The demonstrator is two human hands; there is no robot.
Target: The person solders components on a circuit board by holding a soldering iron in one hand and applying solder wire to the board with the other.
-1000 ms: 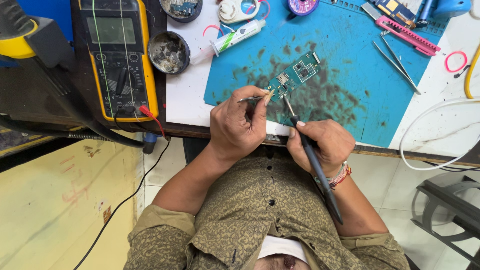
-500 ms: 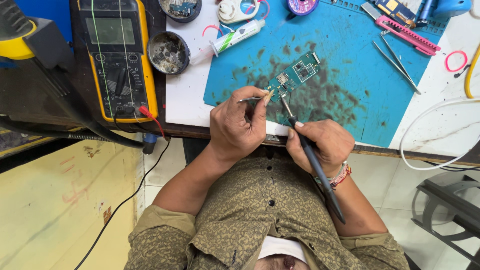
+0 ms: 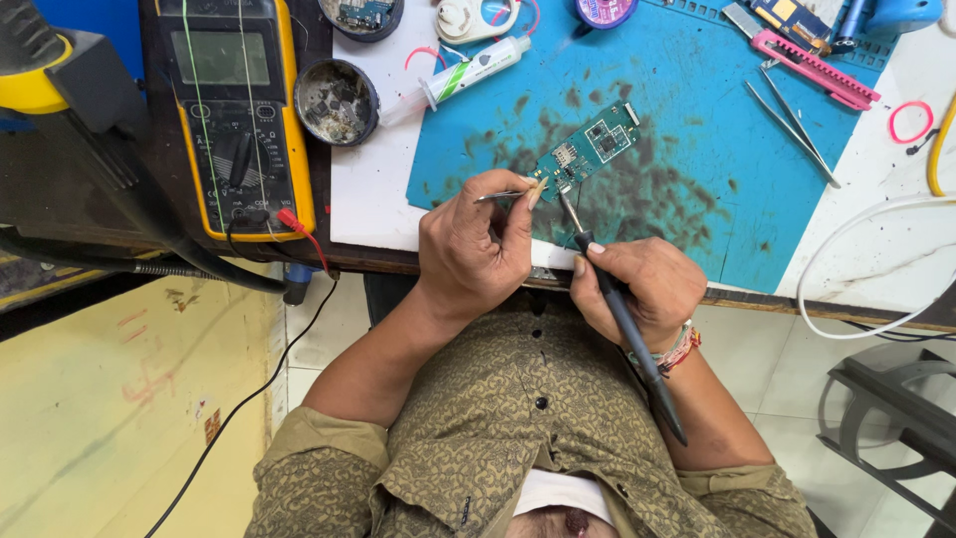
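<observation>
A small green circuit board (image 3: 590,147) lies on a stained blue work mat (image 3: 697,120). My left hand (image 3: 476,249) pinches metal tweezers (image 3: 503,195) whose tips touch the board's near left corner. My right hand (image 3: 637,289) grips a black soldering iron (image 3: 622,314) like a pen. Its tip meets the same corner of the board, right beside the tweezers. Both wrists rest at the table's front edge.
A yellow multimeter (image 3: 234,110) with leads lies at the left, beside a round tin (image 3: 337,102) and a syringe tube (image 3: 453,78). Spare tweezers (image 3: 792,120) and a pink tool (image 3: 812,68) lie on the mat's right. A white cable (image 3: 866,259) curves at the right.
Both hands stay at the board's corner. The soldering iron tip and tweezers shifted only slightly.
</observation>
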